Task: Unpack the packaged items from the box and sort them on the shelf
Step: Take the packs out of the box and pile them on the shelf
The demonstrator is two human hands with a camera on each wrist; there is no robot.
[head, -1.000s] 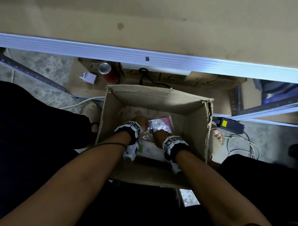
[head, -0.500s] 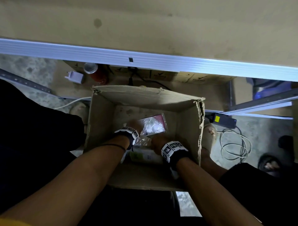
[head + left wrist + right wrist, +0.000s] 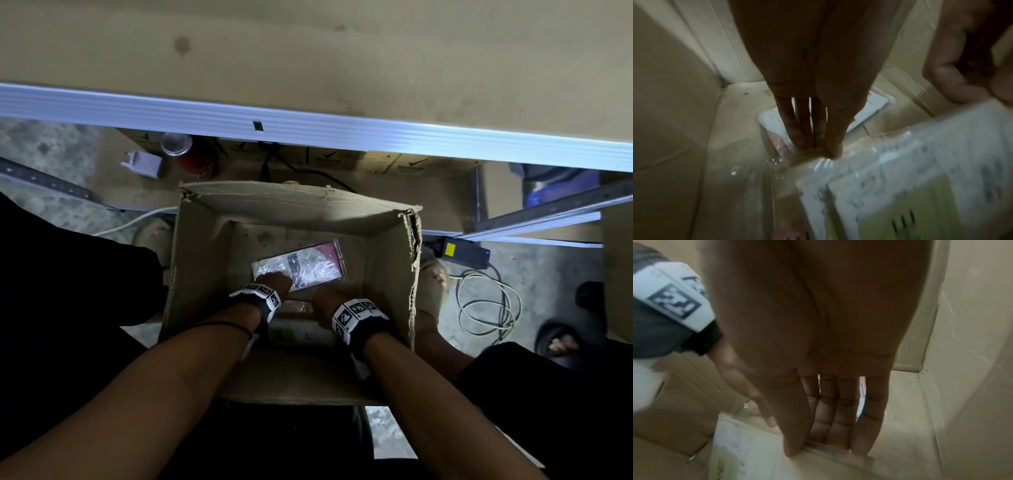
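Note:
An open cardboard box (image 3: 274, 202) stands on the floor below me. A pink and white wrapped package (image 3: 308, 265) lies flat on its bottom at the far side. Nearer me lies a white and green package (image 3: 301, 334) in clear film. My left hand (image 3: 274, 279) reaches down and pinches that package's left corner (image 3: 818, 151) between thumb and fingers. My right hand (image 3: 323, 301) holds its far right edge (image 3: 818, 447), fingers down the side and thumb on top. The same package (image 3: 910, 178) is blurred in the left wrist view.
The shelf board with an aluminium front edge (image 3: 308, 133) runs across above the box. Under it lie a red can (image 3: 188, 154) and a white charger (image 3: 144, 164). A black power adapter (image 3: 462, 250) and a coiled cable (image 3: 486, 301) are on the floor at right, beside sandalled feet (image 3: 431, 277).
Both hands have drawn back from the pink package toward the near side of the box, leaving more of it uncovered. They have settled on the white and green package.

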